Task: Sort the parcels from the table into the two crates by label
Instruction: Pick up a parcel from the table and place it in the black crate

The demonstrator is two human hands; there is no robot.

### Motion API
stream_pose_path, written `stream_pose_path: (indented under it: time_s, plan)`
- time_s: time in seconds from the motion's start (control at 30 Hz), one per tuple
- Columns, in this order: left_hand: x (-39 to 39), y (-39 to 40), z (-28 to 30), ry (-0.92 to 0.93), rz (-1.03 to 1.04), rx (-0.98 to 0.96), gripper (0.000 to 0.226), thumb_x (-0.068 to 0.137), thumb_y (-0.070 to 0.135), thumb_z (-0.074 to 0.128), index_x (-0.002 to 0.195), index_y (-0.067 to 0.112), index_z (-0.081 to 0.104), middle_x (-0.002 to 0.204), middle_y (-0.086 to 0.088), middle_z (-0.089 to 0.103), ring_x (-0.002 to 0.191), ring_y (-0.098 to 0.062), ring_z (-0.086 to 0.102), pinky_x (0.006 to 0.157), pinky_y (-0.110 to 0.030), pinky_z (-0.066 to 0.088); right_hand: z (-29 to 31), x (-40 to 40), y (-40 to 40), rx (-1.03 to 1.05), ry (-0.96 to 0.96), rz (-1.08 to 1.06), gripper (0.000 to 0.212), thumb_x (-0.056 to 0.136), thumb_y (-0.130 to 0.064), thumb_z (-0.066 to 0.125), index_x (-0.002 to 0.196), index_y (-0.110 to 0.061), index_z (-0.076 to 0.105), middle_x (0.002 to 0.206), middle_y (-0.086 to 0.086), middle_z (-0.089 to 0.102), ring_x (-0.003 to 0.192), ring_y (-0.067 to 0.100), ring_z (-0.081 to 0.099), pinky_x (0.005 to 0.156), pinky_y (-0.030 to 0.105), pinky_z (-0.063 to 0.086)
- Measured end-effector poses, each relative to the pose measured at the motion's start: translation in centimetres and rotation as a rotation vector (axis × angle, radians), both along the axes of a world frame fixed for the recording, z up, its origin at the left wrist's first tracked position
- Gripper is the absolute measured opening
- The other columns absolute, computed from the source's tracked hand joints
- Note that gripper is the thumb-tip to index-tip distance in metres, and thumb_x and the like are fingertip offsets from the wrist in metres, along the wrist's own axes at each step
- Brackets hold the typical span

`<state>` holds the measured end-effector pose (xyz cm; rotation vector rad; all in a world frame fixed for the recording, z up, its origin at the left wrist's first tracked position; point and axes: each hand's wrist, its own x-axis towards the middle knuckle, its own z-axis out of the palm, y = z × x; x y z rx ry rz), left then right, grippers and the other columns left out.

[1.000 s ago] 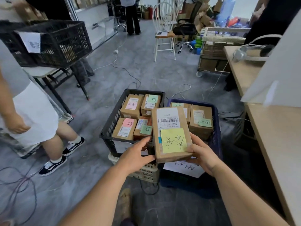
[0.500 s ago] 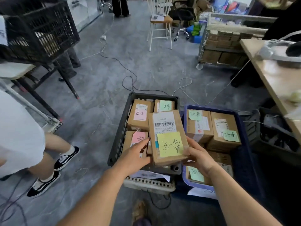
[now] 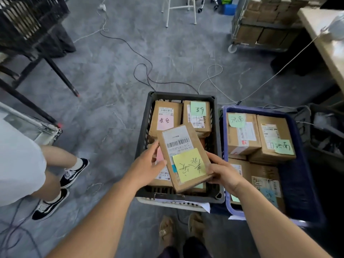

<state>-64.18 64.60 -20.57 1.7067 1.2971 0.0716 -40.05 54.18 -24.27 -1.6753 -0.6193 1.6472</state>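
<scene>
Parcel [image 3: 183, 157] of brown cardboard, tilted, sits in both hands above the near half of the black crate [image 3: 143, 138]. A white barcode label covers its far end and a yellow sticky note [image 3: 189, 164] with handwritten characters covers its near end. The left hand [image 3: 147, 167] meets the parcel's left edge with its fingers [image 3: 154, 148] fairly straight and the thumb laid against the side. The right hand [image 3: 223, 173] grips the near right corner, its fingers curled under the box and the thumb on the edge.

Under the held parcel the black crate holds more brown parcels: one with a pink note [image 3: 165, 122] at the far left, one with a green note [image 3: 198, 108] at the far right, and others mostly hidden below the hands. This crate stands on a pale crate [image 3: 173, 204] whose rim shows at its near edge.

Just beside it on the right is the blue crate [image 3: 305, 183], also holding brown parcels; two at its far end carry green notes [image 3: 236, 120], and the ones nearer carry printed labels.

Both crates stand on a grey floor [image 3: 111, 71] crossed by black and white cables. The person's feet in sandals [image 3: 165, 231] show at the bottom. On the left stands another person in white, wearing black sneakers [image 3: 74, 173]. A tabletop [image 3: 323, 34] edge shows at the upper right, a cart of cartons [image 3: 264, 25] lies beyond it, and another black crate [image 3: 28, 17] rests on a stand at the upper left.
</scene>
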Motion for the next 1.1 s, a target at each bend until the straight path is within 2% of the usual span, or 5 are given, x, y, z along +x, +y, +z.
stream_pose_path:
  time_s: [0.17, 0.5, 0.63, 0.83, 1.1]
  plan:
    - [0.9, 1.8, -2.6, 0.063, 0.131, -0.037, 0.075, 0.094, 0.04, 0.053, 0.153, 0.033, 0.006, 0.159, 0.006, 0.014, 0.142, -0.019, 0.028, 0.113, -0.049, 0.03, -2.2, 0.7, 1.7, -0.048, 0.007, 0.13, 0.073, 0.048, -0.033, 0.064, 0.118, -0.052, 0.064, 0.12, 0.001, 0.067, 0.109, 0.029, 0.057, 0.104, 0.052, 0.041]
    - [0.4, 0.8, -9.3, 0.25, 0.391, -0.077, 0.035, 0.094, 0.027, 0.052, 0.128, 0.016, 0.051, 0.115, -0.005, 0.061, 0.092, -0.022, 0.061, 0.075, -0.038, 0.054, -7.7, -0.5, 5.6, -0.095, -0.05, 0.079, 0.091, 0.072, -0.031, 0.074, 0.151, -0.033, 0.031, 0.137, 0.004, 0.052, 0.119, 0.022, 0.056, 0.108, 0.04, 0.039]
    - [0.2, -0.4, -10.9, 0.334, 0.379, -0.139, 0.036, 0.096, 0.023, 0.048, 0.131, 0.015, 0.048, 0.123, -0.007, 0.059, 0.094, -0.022, 0.057, 0.076, -0.034, 0.048, -8.5, -2.1, 5.3, -0.191, -0.188, -0.02, 0.079, 0.092, -0.012, 0.065, 0.155, -0.024, 0.019, 0.133, -0.002, 0.053, 0.106, 0.016, 0.061, 0.085, 0.027, 0.05]
    - [0.7, -0.7, -10.8, 0.366, 0.306, -0.157, 0.044, 0.099, 0.022, 0.042, 0.143, 0.022, 0.037, 0.132, -0.003, 0.057, 0.09, -0.016, 0.048, 0.07, -0.027, 0.037, -9.0, -3.3, 2.7, -0.341, -0.295, 0.005, 0.032, 0.096, -0.028, 0.06, 0.126, -0.017, 0.056, 0.122, 0.002, 0.067, 0.096, 0.015, 0.066, 0.08, 0.037, 0.06]
    - [2.9, 3.5, -7.2, 0.123, 0.393, -0.014, 0.05, 0.099, 0.024, 0.044, 0.146, 0.035, 0.031, 0.126, 0.009, 0.058, 0.088, -0.007, 0.053, 0.071, -0.024, 0.044, -3.6, -1.4, 7.5, -0.014, -0.519, -0.002, 0.062, 0.097, -0.03, 0.058, 0.152, -0.032, 0.029, 0.129, -0.009, 0.059, 0.081, -0.001, 0.058, 0.066, 0.021, 0.051]
